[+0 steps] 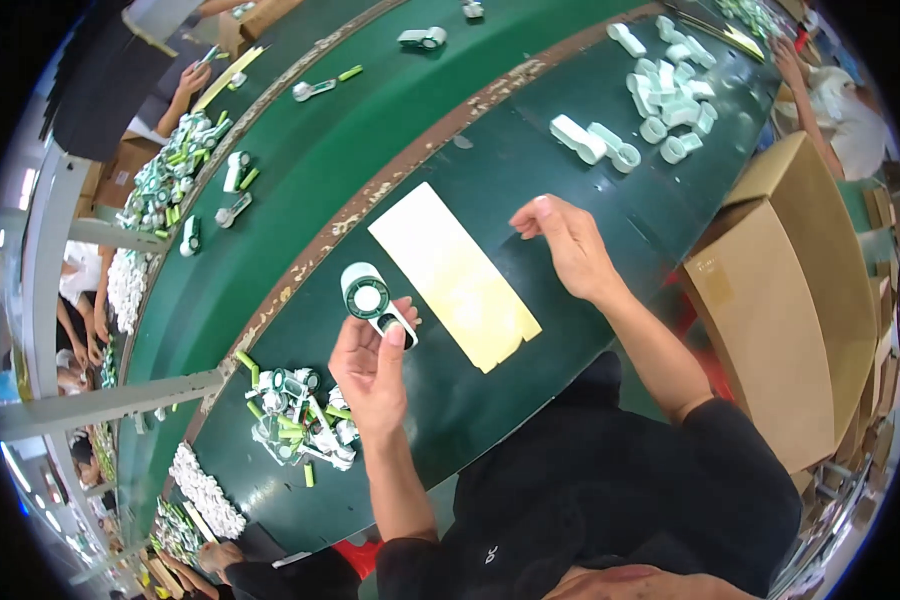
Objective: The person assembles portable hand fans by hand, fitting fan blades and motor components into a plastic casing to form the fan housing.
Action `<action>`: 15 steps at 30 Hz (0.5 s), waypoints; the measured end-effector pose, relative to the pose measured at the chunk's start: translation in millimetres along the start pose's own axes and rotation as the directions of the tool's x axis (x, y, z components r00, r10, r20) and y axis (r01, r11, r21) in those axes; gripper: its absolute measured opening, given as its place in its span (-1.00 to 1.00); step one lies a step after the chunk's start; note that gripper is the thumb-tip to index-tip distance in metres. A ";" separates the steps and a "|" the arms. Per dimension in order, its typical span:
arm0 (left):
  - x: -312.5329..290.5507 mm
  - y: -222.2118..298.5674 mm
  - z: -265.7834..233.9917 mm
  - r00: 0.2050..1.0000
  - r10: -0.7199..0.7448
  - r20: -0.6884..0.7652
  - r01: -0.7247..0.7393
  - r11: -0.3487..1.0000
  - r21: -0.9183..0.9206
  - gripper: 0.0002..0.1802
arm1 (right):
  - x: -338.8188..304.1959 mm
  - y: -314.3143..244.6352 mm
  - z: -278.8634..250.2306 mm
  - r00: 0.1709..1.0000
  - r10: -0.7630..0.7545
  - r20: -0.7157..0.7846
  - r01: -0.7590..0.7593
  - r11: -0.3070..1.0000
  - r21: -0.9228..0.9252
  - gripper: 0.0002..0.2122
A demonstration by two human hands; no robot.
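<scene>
My left hand (368, 378) grips a small handheld fan (366, 293) by its short handle. The fan has a pale mint round head with a dark green ring and a white hub; a dark opening shows in the handle. Over the dark green table, my right hand (568, 245) is apart from everything, its fingers loosely bent and nothing visible in them. Between the hands lies a long white-to-pale-yellow sheet (455, 280) with a notched near end. Left of my left forearm is a heap of half-assembled fan parts (300, 415) with green cylinders and wires.
Pale mint fan housings (670, 95) cluster at the far right of the table (490, 170). A chipped brown rail (370, 190) separates it from a green conveyor belt (310, 150) carrying scattered fans. An open cardboard box (770, 310) stands right. Small white parts (205, 490) lie lower left; other people sit around.
</scene>
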State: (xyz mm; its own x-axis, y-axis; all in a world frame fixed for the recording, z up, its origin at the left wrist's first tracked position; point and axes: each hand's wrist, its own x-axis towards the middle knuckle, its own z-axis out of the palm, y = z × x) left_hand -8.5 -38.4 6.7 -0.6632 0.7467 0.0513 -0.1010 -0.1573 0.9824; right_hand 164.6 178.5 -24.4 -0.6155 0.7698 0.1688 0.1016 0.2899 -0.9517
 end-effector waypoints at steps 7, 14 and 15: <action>39.5 14.5 -10.5 0.998 0.034 0.043 -0.037 0.996 0.078 -0.64 | 2.6 55.1 15.1 0.976 -0.199 -0.091 0.156 0.925 -0.347 -0.72; 112.6 -6.2 -32.1 0.996 0.085 0.024 -0.088 0.970 0.229 -0.62 | 10.9 60.2 16.2 0.987 -0.114 -0.118 0.077 0.957 -0.281 -0.74; 128.8 -10.2 -38.0 0.994 0.103 0.018 -0.104 0.951 0.289 -0.63 | 13.2 60.7 16.9 0.987 -0.103 -0.121 0.063 0.953 -0.295 -0.73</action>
State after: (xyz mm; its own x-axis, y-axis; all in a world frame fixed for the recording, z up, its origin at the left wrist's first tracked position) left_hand -121.1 34.8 -3.5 -0.6566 0.7379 0.1560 0.1877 -0.0404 0.9814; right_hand 149.4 196.7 -84.3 -0.5238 0.7990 0.2955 0.2888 0.4929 -0.8208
